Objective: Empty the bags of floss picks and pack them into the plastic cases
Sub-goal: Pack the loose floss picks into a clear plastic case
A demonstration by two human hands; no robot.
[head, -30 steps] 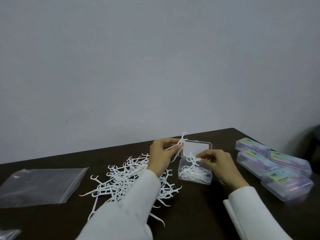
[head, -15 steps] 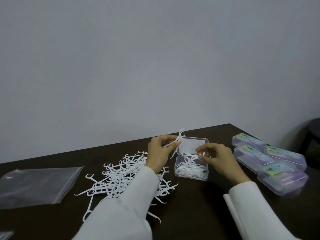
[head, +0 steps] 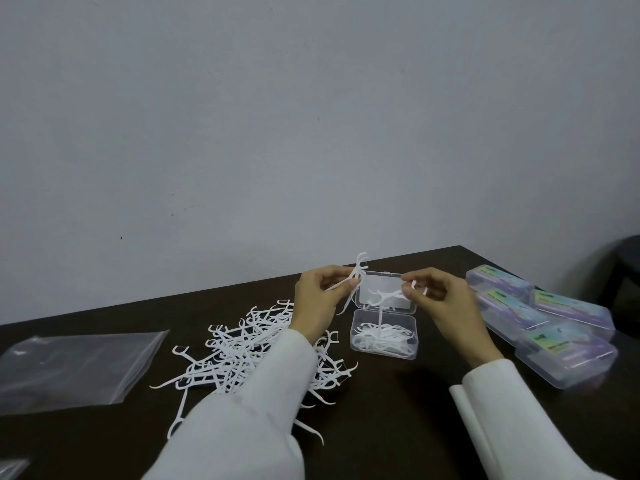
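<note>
- White plastic floss picks [head: 356, 282] being pinched in left hand [head: 317, 299]
- Right hand [head: 440, 299] pinching tangled picks [head: 384, 296] over open clear plastic case [head: 384, 336]
- Loose pile [head: 249, 351] lying on dark table [head: 398, 410]

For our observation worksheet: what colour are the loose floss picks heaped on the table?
White. The floss picks stand out against the dark brown table in the head view.

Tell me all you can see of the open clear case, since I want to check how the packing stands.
The open case is a small box of clear plastic with rounded corners, standing on the dark table between the two hands. Its hinged lid is tipped back behind the base. White floss picks lie jumbled in the base, partly filling it. One pick stands up out of it toward the right hand. Neither hand appears to touch the case.
</note>
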